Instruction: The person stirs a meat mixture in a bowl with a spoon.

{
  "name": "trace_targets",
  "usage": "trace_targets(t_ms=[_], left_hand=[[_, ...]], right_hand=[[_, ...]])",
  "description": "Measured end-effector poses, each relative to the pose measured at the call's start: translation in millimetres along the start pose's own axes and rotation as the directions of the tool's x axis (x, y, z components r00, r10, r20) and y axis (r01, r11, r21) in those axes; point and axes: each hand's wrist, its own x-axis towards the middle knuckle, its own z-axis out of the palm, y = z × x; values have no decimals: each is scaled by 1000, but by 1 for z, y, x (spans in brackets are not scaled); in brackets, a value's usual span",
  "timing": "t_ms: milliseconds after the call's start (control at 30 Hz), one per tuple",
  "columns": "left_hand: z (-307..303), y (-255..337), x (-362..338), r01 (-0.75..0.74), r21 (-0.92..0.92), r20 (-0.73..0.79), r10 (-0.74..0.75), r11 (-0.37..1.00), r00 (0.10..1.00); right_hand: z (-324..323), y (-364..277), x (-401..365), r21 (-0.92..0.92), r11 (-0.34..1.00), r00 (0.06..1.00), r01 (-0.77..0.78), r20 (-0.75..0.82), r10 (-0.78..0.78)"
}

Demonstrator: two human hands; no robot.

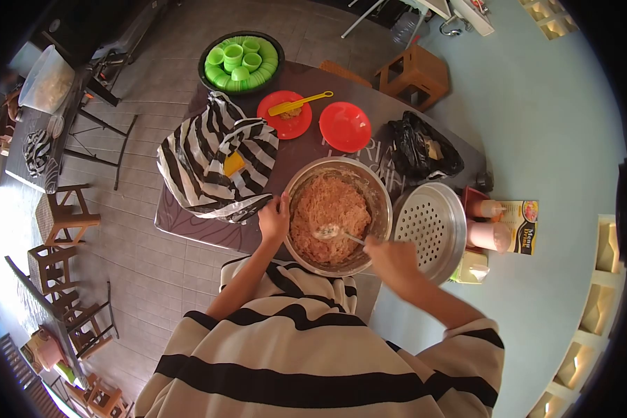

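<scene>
A large metal bowl (382, 202) full of a pinkish, coarse mixture (327, 202) stands at the table's near edge. My right hand (389, 261) is closed around the handle of a metal spoon (329, 231), whose head rests in the mixture and is coated with it. At the bowl's left rim is my left hand (274, 217), its fingers closed on the edge. A black-and-white striped plastic bag (188, 164) lies just left of that hand, with something yellow inside. Right of the bowl sits a perforated metal steamer tray (428, 230).
Behind the bowl are a red plate (268, 115) with a yellow spatula (317, 97), an empty red bowl (345, 127) and a black tub of green cups (238, 80). A black bag (414, 150), bottles (491, 237) and a menu card (524, 226) are at the right.
</scene>
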Motion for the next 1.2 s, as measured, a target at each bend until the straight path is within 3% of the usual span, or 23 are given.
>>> trace_targets(t_ms=[100, 167, 300, 400, 500, 700, 767, 900, 967, 1000, 1067, 1100, 1167, 1200], left_hand=[[-3, 1, 0, 4, 11, 17, -4, 1000, 1000], [-3, 1, 1, 17, 20, 34, -18, 1000, 999], [-3, -1, 0, -5, 19, 33, 4, 1000, 999], [-2, -2, 0, -1, -5, 27, 1, 1000, 1000], [-2, -3, 0, -8, 1, 20, 8, 1000, 1000], [-6, 5, -1, 29, 12, 45, -29, 1000, 999], [-5, 5, 0, 28, -6, 35, -28, 1000, 999], [-2, -2, 0, 6, 36, 16, -7, 999, 1000], [-1, -3, 0, 4, 45, 14, -4, 999, 1000], [0, -2, 0, -1, 56, -8, 2, 998, 1000], [-1, -1, -1, -7, 69, -25, 9, 998, 1000], [-3, 2, -2, 16, 82, -18, -14, 996, 1000], [-3, 6, -1, 38, 93, -9, -38, 995, 999], [-2, 6, -2, 39, 96, -26, -36, 995, 999]], right_hand=[[-37, 16, 31, -125, 986, 992, 109, -42, -115], [-50, 19, 54, -264, 932, 958, 249, -71, -276], [-41, 19, 101, -277, 877, 896, 393, -100, -433], [-19, 15, 134, -146, 870, 879, 471, -11, -477], [13, 14, 162, -61, 890, 892, 453, 16, -453], [35, 12, 171, -226, 924, 949, 309, 10, -315], [47, 19, 159, -347, 896, 938, 277, -103, -330], [65, 36, 127, -374, 910, 944, 179, -196, -266], [86, 51, 116, -360, 933, 957, -2, -272, -103], [88, 53, 108, -359, 933, 957, -2, -270, -102], [91, 55, 93, -276, 949, 981, -151, -164, 108], [91, 55, 87, -276, 948, 980, -155, -162, 113], [87, 54, 80, -245, 934, 958, -259, 57, 281], [81, 54, 78, -246, 934, 957, -260, 61, 282]])
